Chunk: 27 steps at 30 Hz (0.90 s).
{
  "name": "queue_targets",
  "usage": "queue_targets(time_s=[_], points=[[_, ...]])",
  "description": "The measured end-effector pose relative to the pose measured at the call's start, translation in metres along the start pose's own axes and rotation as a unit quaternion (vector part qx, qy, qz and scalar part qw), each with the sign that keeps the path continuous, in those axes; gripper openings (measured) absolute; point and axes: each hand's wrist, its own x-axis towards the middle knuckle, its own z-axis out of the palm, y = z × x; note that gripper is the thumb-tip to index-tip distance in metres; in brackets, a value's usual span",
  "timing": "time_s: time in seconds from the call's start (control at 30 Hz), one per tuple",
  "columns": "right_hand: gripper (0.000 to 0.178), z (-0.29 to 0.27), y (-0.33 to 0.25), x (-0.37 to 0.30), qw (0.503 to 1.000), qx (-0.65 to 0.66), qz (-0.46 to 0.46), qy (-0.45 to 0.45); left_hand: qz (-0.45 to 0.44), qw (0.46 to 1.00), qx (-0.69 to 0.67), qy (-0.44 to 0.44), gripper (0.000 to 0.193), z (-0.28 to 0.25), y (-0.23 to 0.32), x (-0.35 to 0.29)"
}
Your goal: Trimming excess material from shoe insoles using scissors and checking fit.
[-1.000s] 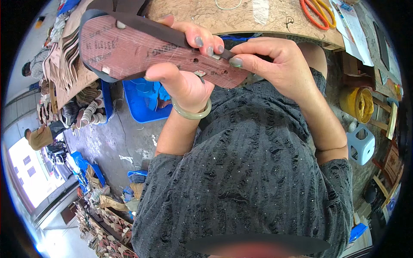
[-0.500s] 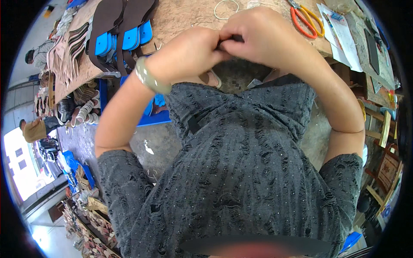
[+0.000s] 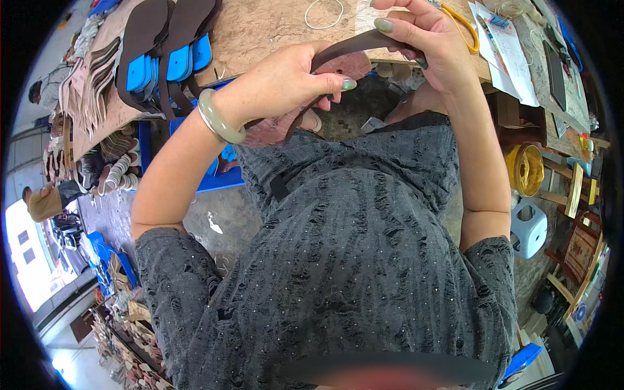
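Note:
Over the near edge of the workbench, my left hand (image 3: 286,81) is closed around a reddish-brown sandal sole (image 3: 270,130). The sole slants from under my wrist up past the fingers, and a small hole shows near its far end. A dark brown strap (image 3: 354,44) runs from the left hand across to my right hand (image 3: 432,45). Thumb and fingers of the right hand pinch the strap's far part. How the strap joins the sole is hidden by the left hand. A pale bangle (image 3: 221,117) sits on my left wrist.
Dark brown sandals (image 3: 146,29) with blue pieces (image 3: 179,62) lie on the bench (image 3: 257,26), left. Pale insoles (image 3: 91,97) pile beside them. A thin ring (image 3: 324,14), yellow-handled pliers (image 3: 469,32) and papers (image 3: 513,78) lie farther right. A light-blue stool (image 3: 528,227) stands at right.
My hands were close together, fingers bunched over something hidden. They have moved apart, the right one up and rightward, and the sole and strap now show. The view has shifted slightly.

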Motion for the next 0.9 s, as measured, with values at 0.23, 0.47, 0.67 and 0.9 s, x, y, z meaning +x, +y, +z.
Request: queue_targets(time_s=[0.23,0.47,0.67,0.9], points=[[0.020,0.017,0.018,-0.010,0.991,0.124,-0.014,0.051,0.049,0.991,-0.125,0.027,0.026,0.011,-0.009,-0.003],[0.018,0.046,0.030,-0.007,0.980,0.176,-0.036,0.081,0.134,0.955,-0.255,0.072,0.026,0.024,-0.029,-0.001],[0.018,0.053,0.033,-0.003,0.972,0.217,-0.033,0.088,0.167,0.925,-0.329,0.091,0.025,0.031,-0.034,-0.003],[0.014,0.071,0.023,-0.009,0.983,0.133,-0.066,0.111,0.205,0.896,-0.365,0.147,0.030,0.036,-0.037,-0.006]])
